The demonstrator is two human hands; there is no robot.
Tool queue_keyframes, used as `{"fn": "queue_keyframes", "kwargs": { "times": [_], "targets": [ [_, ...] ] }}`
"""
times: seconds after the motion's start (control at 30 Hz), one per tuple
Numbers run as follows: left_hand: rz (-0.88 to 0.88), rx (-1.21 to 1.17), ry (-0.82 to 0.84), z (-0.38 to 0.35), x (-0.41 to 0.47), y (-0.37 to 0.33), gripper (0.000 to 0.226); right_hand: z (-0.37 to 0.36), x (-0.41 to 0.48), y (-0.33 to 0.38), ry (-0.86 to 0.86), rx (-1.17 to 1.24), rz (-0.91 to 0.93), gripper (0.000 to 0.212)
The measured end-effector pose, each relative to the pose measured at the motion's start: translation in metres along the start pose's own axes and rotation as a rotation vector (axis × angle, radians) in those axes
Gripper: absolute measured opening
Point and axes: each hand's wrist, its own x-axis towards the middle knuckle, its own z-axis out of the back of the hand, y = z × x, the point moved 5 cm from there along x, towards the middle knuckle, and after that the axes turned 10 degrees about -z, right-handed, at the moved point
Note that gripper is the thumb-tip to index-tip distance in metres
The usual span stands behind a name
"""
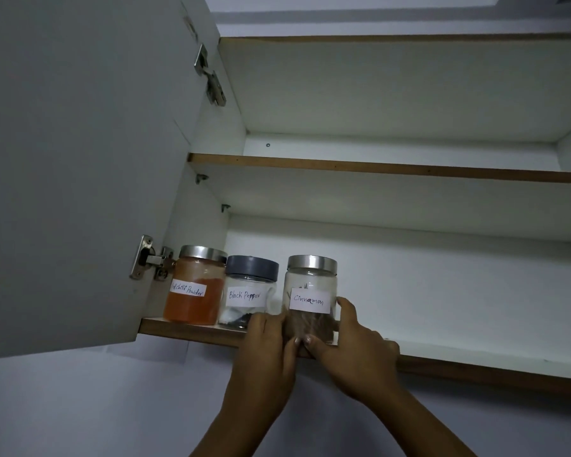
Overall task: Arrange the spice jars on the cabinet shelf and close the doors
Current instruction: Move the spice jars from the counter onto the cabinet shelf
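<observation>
Three labelled jars stand in a row on the left of the cabinet's lower shelf [475, 364]. At the far left is the red chilli powder jar [195, 288] with a silver lid. Beside it is the black pepper jar [248, 291] with a grey lid. Third is the cinnamon jar [310, 291], glass with a silver lid, sitting at the shelf's front edge. My left hand [267, 354] and my right hand [353, 351] grip the cinnamon jar's lower part from either side, thumbs meeting in front.
The left cabinet door [80, 159] stands wide open, its hinges [149, 258] next to the chilli jar. The upper shelf [376, 168] holds nothing visible. The lower shelf stretches bare to the right of the cinnamon jar. No right door shows.
</observation>
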Motion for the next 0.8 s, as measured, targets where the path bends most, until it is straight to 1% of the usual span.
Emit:
{"fn": "queue_keyframes", "kwargs": {
  "times": [0.07,0.13,0.23,0.37,0.47,0.53,0.6,0.7,0.77,0.8],
  "targets": [
    [-0.022,0.031,-0.009,-0.002,0.000,0.002,0.015,-0.003,-0.001,0.002,-0.043,-0.075,-0.021,0.066],
    [-0.017,0.045,-0.016,-0.004,-0.001,0.003,0.012,-0.005,-0.002,0.003,-0.071,-0.143,-0.038,0.060],
    [0.003,0.019,-0.020,-0.005,0.001,0.006,0.015,-0.004,0.000,0.004,-0.046,-0.138,-0.088,0.054],
    [0.065,-0.032,-0.015,-0.003,0.005,0.010,0.024,-0.005,0.007,0.001,0.046,-0.102,-0.153,0.057],
    [0.103,-0.033,0.015,-0.003,0.006,0.009,0.028,-0.008,0.006,0.000,0.060,-0.158,-0.124,0.056],
    [0.111,-0.021,0.061,-0.002,0.004,0.006,0.028,-0.010,0.003,0.000,0.074,-0.170,-0.112,0.059],
    [0.097,-0.002,0.118,-0.001,0.001,0.001,0.032,-0.009,-0.002,-0.001,0.084,-0.173,-0.076,0.066],
    [0.038,0.022,0.175,0.001,-0.008,-0.013,0.042,-0.006,-0.018,-0.008,0.064,-0.252,0.034,0.080],
    [0.002,0.053,0.207,0.003,-0.019,-0.027,0.044,-0.003,-0.037,-0.015,0.058,-0.210,0.101,0.081],
    [-0.005,0.038,0.217,0.001,-0.027,-0.036,0.041,0.000,-0.049,-0.021,0.065,-0.124,0.112,0.077]
  ]
}}
